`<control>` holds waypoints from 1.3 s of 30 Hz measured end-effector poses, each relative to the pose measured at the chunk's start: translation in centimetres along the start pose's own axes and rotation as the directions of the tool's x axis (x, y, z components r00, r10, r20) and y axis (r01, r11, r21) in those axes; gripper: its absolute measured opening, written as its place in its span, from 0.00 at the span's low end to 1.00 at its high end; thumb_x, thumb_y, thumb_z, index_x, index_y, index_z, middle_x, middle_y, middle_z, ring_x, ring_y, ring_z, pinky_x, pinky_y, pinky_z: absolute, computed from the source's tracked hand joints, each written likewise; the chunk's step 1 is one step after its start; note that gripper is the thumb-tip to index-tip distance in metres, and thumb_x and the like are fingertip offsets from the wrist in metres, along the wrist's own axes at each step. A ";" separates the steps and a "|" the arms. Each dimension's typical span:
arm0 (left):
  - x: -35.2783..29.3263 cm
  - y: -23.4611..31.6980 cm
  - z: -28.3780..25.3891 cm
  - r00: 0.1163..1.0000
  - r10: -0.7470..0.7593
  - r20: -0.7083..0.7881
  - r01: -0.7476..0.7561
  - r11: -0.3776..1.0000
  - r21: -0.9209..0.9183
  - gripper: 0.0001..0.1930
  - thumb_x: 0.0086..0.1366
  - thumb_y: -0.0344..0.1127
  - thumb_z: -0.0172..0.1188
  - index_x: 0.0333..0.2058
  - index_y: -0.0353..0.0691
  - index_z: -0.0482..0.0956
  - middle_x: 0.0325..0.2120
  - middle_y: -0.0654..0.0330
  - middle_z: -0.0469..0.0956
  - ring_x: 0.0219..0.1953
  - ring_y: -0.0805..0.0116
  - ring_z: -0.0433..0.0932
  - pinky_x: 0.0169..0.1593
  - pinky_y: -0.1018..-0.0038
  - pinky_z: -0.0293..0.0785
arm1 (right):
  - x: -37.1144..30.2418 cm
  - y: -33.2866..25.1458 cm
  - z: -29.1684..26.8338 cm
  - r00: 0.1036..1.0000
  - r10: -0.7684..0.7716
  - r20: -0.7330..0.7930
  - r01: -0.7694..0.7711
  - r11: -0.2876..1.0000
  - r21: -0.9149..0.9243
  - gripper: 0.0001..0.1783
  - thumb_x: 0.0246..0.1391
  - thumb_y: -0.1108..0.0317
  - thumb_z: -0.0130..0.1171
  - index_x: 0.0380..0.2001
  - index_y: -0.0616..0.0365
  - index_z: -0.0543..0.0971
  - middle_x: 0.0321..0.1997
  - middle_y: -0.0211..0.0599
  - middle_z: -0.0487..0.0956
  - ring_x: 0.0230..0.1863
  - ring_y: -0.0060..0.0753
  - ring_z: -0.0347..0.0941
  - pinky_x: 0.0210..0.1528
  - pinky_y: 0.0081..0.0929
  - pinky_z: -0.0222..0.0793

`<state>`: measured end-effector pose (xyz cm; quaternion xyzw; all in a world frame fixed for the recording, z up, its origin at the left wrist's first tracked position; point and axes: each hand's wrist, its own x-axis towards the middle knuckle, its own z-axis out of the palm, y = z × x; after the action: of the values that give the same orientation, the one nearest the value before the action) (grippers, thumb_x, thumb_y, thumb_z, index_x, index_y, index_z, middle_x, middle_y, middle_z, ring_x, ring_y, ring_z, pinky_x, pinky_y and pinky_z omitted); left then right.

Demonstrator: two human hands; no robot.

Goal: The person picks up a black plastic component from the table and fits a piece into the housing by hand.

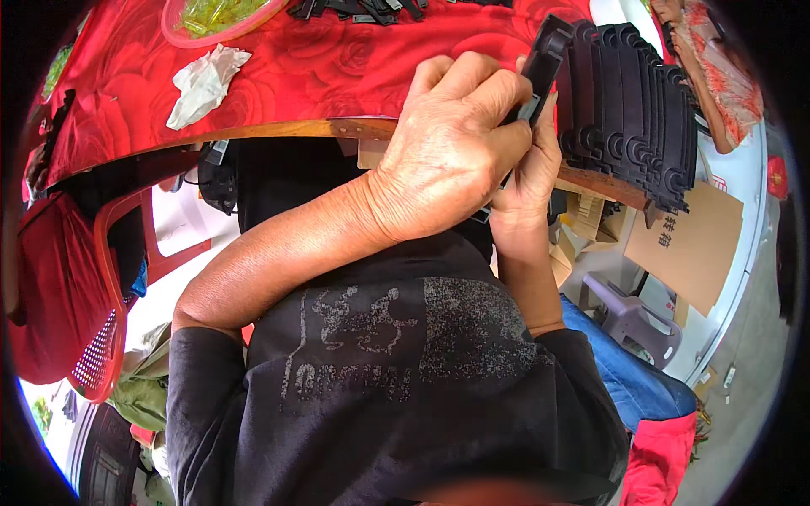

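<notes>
A long black plastic part (550, 52) with a rounded upper end is held up at a slant above the table's near edge. My right hand (530, 173) supports it from behind, thumb and fingers closed around its lower half. Across its front lies my left hand (451, 139), fingers curled and pressed against the part. A small greyish piece shows by those fingertips; whether it is separate or belongs to the part I cannot tell. Just right of my hands, a stack of similar black plastic parts (620, 101) stands in a row along the table edge.
The table wears a red rose-patterned cloth (337, 76). On it are a crumpled white tissue (207, 84), a pink basin (173, 34) of yellow-green pieces and loose black pieces (363, 10). Red chair (105, 295) at left; cardboard (692, 244) and purple stool (633, 320) at right. Another person's arm (704, 93) shows top right.
</notes>
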<state>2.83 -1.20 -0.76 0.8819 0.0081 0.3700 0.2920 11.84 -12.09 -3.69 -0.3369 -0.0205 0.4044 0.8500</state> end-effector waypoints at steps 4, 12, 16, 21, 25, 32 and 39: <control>0.3 -0.2 0.0 1.000 -0.004 0.015 0.004 1.000 -0.020 0.09 0.48 0.29 0.64 0.30 0.42 0.79 0.49 0.58 0.75 0.55 0.55 0.70 0.60 0.55 0.57 | -0.1 0.3 0.4 0.995 -0.008 -0.104 0.003 0.999 -0.042 0.25 0.65 0.48 0.48 0.53 0.58 0.72 0.48 0.36 0.78 0.50 0.31 0.75 0.56 0.30 0.70; 0.3 -0.8 -0.6 0.997 0.044 0.068 -0.044 0.999 0.006 0.14 0.51 0.33 0.60 0.39 0.39 0.78 0.41 0.60 0.77 0.56 0.53 0.68 0.59 0.33 0.45 | -0.1 0.3 0.0 0.990 0.082 0.117 -0.091 0.994 0.068 0.24 0.66 0.50 0.48 0.53 0.58 0.71 0.50 0.38 0.76 0.53 0.30 0.74 0.57 0.30 0.71; 0.6 -0.2 -1.2 0.992 0.004 0.128 -0.009 0.999 0.037 0.13 0.51 0.32 0.60 0.38 0.39 0.77 0.38 0.60 0.77 0.54 0.54 0.69 0.60 0.33 0.44 | -0.2 0.6 -0.5 0.997 0.071 0.028 -0.072 0.997 0.016 0.23 0.66 0.50 0.48 0.51 0.58 0.73 0.48 0.37 0.78 0.50 0.29 0.75 0.55 0.30 0.72; 0.6 0.0 -0.8 0.987 -0.055 0.154 0.041 0.995 0.092 0.16 0.52 0.31 0.59 0.42 0.41 0.71 0.34 0.60 0.78 0.53 0.53 0.70 0.59 0.32 0.45 | 0.0 0.8 -0.5 0.998 0.034 -0.057 -0.041 0.992 -0.119 0.23 0.65 0.49 0.50 0.48 0.59 0.75 0.46 0.35 0.79 0.48 0.27 0.76 0.53 0.29 0.73; 0.7 0.1 -1.5 0.995 -0.028 0.095 0.015 0.990 0.138 0.17 0.53 0.31 0.59 0.43 0.42 0.69 0.34 0.61 0.78 0.54 0.53 0.70 0.59 0.32 0.44 | -0.4 0.9 0.3 0.999 -0.014 -0.047 0.006 0.988 -0.155 0.23 0.65 0.49 0.49 0.49 0.59 0.74 0.46 0.35 0.79 0.49 0.27 0.75 0.54 0.29 0.72; 1.4 0.4 -2.6 0.983 -0.076 0.166 0.061 0.993 0.098 0.22 0.58 0.31 0.56 0.52 0.36 0.67 0.37 0.56 0.78 0.54 0.50 0.70 0.60 0.38 0.48 | -0.6 0.8 1.1 0.996 0.009 -0.084 -0.018 0.994 -0.112 0.22 0.68 0.55 0.45 0.54 0.60 0.71 0.50 0.34 0.76 0.54 0.27 0.72 0.58 0.29 0.69; 1.5 -0.1 -2.6 0.944 -0.097 0.316 0.074 0.994 0.085 0.35 0.63 0.35 0.50 0.65 0.32 0.49 0.32 0.54 0.79 0.56 0.45 0.69 0.62 0.33 0.38 | -0.8 0.9 1.4 0.998 -0.007 -0.063 -0.007 0.975 -0.220 0.25 0.68 0.51 0.44 0.57 0.59 0.69 0.54 0.36 0.75 0.57 0.29 0.71 0.60 0.31 0.67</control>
<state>2.21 0.57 1.64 0.9390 0.0122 0.2086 0.2730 10.26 -11.46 -2.95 -0.4417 -0.0380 0.3888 0.8076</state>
